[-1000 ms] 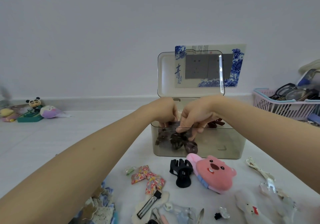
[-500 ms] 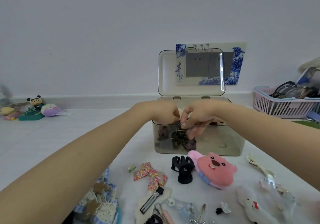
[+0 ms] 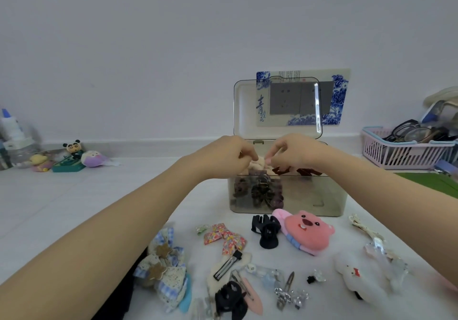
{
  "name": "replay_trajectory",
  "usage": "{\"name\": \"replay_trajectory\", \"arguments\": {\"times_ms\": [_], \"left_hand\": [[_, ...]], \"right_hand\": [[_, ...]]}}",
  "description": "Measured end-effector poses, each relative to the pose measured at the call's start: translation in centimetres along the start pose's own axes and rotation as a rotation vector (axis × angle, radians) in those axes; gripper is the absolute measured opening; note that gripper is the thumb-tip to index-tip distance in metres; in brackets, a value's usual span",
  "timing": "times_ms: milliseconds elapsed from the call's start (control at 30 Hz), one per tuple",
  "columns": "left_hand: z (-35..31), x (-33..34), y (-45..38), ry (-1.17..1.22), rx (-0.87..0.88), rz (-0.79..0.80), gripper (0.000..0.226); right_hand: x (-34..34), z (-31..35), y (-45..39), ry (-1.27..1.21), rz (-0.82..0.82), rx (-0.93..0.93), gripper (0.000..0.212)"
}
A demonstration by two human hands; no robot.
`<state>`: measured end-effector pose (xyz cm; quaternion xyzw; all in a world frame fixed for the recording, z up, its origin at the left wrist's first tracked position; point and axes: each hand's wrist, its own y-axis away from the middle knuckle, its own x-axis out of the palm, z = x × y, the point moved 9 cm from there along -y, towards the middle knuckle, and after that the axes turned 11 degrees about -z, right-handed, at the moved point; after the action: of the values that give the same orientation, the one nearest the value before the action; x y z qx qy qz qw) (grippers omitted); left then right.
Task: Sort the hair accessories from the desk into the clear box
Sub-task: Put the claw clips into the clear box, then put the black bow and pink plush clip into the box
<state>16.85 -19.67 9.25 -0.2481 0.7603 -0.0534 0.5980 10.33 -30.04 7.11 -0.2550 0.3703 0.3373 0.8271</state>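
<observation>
Progress check: I'd say it's early days, maybe a handful in and most of the pile left to go.

Both hands are up over the open clear box (image 3: 287,195), right at the front rim. The left hand (image 3: 233,156) and right hand (image 3: 292,153) are close together, fingertips nearly meeting, and they look pinched on something small and pale between them, possibly a beige fabric piece (image 3: 259,164). Can't really tell what it is or which hand has the grip.

Inside the box, a clump of dark brownish-purple clips (image 3: 257,192) sits at the left end, and some reddish-brown pieces (image 3: 297,171) show just above the rim. The right half of the box looks mostly bare.

Still out on the worktop (image 3: 193,210):
- black claw clip (image 3: 266,230) just in front of the box
- pink plush clip (image 3: 307,231) beside it
- floral bow (image 3: 224,239)
- blue gingham bows (image 3: 163,267) on the left
- second black claw clip (image 3: 230,300) at the near edge
- white plush one (image 3: 357,277) and some clear clips (image 3: 381,252) on the right
- a scatter of small snap clips (image 3: 287,287) in the middle

So plenty left.
</observation>
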Motion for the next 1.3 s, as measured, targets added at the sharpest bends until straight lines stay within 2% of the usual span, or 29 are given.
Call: {"name": "replay_trajectory", "arguments": {"times_ms": [133,367,467,533,633,733,833,900,1000,1100,1233,1300], "left_hand": [[0.1,-2.1,3.7,0.041,-0.065,-0.046,0.029],[1.9,-2.0,11.0,0.002,-0.184,-0.023,0.029],[3.3,-1.4,13.7,-0.072,-0.233,-0.075,0.029],[4.5,-1.2,15.3,-0.173,-0.312,-0.122,0.034],[6.6,0.1,17.6,-0.285,-0.463,-0.038,0.044],[7.2,1.2,18.8,-0.248,-0.491,-0.024,0.046],[7.2,-0.2,19.0,-0.175,-0.482,-0.207,0.043],[7.4,-1.5,19.4,-0.26,-0.509,-0.298,0.041],[9.0,-2.0,20.2,-0.407,-0.647,-0.202,0.04],[10.0,-1.3,21.0,-0.32,-0.724,-0.117,0.039],[9.6,-1.1,21.1,-0.212,-0.65,-0.212,0.056],[9.9,-1.2,21.4,-0.091,-0.712,-0.254,0.07]], "right_hand": [[-1.0,3.8,3.6,-0.03,-0.162,-0.2,0.005],[2.6,6.5,9.9,-0.031,-0.105,-0.272,0.012],[3.5,4.6,11.4,0.33,-0.155,-0.247,0.024],[3.9,2.3,11.7,0.56,-0.142,-0.168,0.033],[5.1,-0.3,12.0,0.635,-0.078,-0.049,0.039],[5.7,-0.9,12.0,0.646,-0.101,-0.057,0.039],[5.8,-0.9,11.8,0.609,-0.153,-0.081,0.037],[5.3,-0.7,11.9,0.544,-0.206,-0.094,0.037],[4.2,0.2,12.2,0.466,-0.29,-0.121,0.039],[3.5,1.5,12.7,0.384,-0.38,-0.212,0.04],[4.3,2.6,13.3,0.315,-0.377,-0.3,0.043],[4.5,2.8,13.5,0.318,-0.375,-0.314,0.045]]}}
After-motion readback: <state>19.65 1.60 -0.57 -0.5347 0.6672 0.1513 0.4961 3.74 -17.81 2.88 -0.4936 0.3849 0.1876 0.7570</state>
